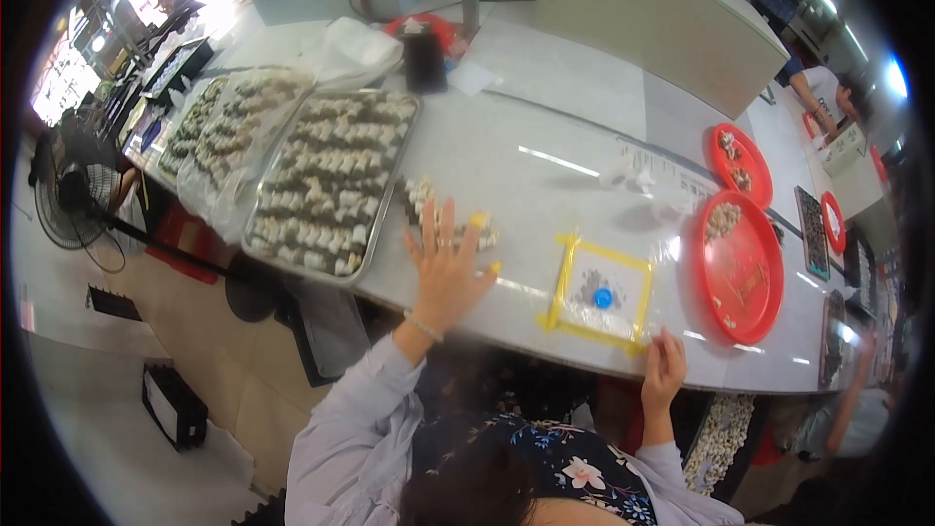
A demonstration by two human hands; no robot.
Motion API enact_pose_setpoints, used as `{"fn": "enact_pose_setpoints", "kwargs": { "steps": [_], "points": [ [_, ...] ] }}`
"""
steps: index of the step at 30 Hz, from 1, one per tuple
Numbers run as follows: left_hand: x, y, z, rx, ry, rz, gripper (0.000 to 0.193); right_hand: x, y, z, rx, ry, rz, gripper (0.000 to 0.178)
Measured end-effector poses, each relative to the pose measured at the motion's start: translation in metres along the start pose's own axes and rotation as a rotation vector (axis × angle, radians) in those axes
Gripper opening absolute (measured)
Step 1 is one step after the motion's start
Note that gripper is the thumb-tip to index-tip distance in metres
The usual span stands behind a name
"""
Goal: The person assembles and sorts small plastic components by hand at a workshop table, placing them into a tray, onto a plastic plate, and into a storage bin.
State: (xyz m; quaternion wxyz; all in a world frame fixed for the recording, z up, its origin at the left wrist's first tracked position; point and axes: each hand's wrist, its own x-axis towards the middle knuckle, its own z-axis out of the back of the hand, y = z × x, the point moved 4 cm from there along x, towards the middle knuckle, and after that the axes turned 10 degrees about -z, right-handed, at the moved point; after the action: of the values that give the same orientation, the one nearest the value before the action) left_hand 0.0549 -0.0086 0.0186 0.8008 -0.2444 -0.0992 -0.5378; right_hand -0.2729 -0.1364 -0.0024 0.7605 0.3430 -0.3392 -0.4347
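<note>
My left hand is spread over a short row of small white-and-dark pieces on the table. Yellow coverings show on two of its fingertips. Beside it stands a metal tray filled with rows of similar white and dark grey-green pieces. At the table's front edge is my right hand, its fingers curled together; whatever they hold, if anything, is too small to make out. Just beyond that hand, yellow tape frames a pale square sheet. A small round blue object and dark smudges lie on this sheet.
A red round tray with small pale pieces lies to the right, another red tray behind it. Plastic-covered trays stand far left, near a black fan. A dark block sits at the back. Other people work at far right.
</note>
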Motion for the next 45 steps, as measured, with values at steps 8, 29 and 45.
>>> {"fn": "enact_pose_setpoints", "kwargs": {
  "steps": [8, 29, 45],
  "points": [
    [-0.005, 0.007, 0.003, -0.177, 0.074, -0.043, 0.066, 0.003, 0.004, 0.003, -0.004, 0.04, -0.205, 0.055],
    [-0.164, 0.013, 0.141, -0.066, -0.337, 0.5, 0.021, -0.023, 0.241, -0.221, -0.172, 1.891, 0.028, 0.034],
    [-0.483, 0.099, 0.306, 0.105, -0.798, 1.17, 0.012, -0.301, 0.408, -0.414, -0.213, 2.275, 0.792, 0.03]
  ]
}}
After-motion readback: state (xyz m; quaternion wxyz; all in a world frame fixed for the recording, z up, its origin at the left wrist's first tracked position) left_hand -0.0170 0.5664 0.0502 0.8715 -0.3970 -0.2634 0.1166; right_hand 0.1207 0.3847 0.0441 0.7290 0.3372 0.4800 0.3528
